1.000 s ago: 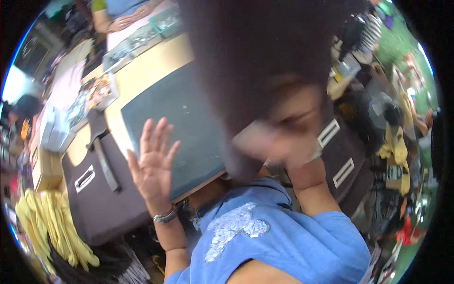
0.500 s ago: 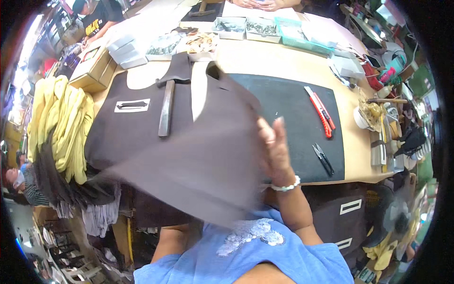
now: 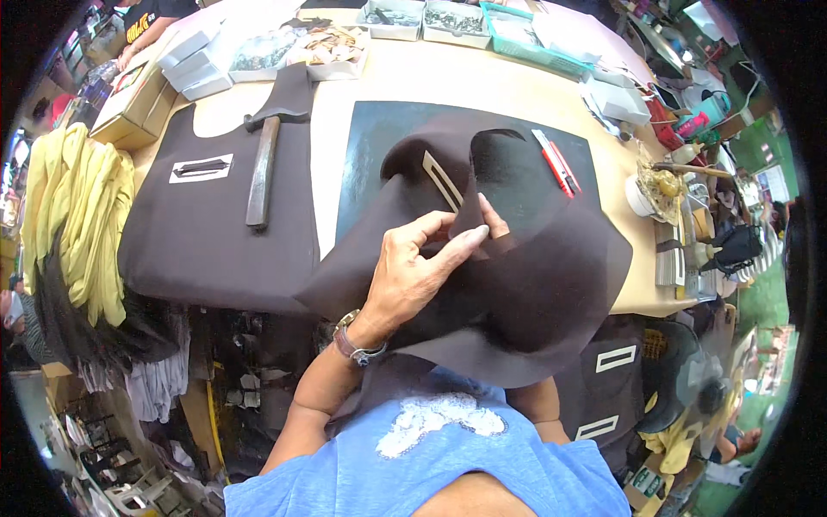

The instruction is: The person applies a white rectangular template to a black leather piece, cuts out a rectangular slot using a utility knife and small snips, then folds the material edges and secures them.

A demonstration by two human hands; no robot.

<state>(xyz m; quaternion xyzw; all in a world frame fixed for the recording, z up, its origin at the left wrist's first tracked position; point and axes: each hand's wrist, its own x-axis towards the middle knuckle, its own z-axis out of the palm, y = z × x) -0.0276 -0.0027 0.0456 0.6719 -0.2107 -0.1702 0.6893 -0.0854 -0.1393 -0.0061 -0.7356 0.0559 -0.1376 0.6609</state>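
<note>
My left hand [image 3: 405, 271] pinches a dark brown fabric piece [image 3: 543, 284] with a pale slotted strip [image 3: 439, 181]. My right hand [image 3: 493, 222], mostly hidden behind the folded fabric, has its fingertips closed on it beside my left thumb. The piece lies loosely across the dark mat [image 3: 370, 133] and drapes toward my body. A red utility knife [image 3: 560, 168] rests on the mat above it. To the left, a hammer [image 3: 262, 172] lies on another brown fabric panel [image 3: 207, 250] that has a white-framed slot.
Yellow fabric [image 3: 82, 215] hangs at the left table edge. Boxes of small parts [image 3: 332, 50] and a teal basket [image 3: 538, 39] line the back. A glue-crusted pot [image 3: 646, 189] and pink items [image 3: 689, 125] sit right. Another person's arm [image 3: 146, 34] is at top left.
The raised, blurred brown fabric has come down onto the mat, covering the snips. My left hand, open a second earlier, now grips the fabric near my right hand.
</note>
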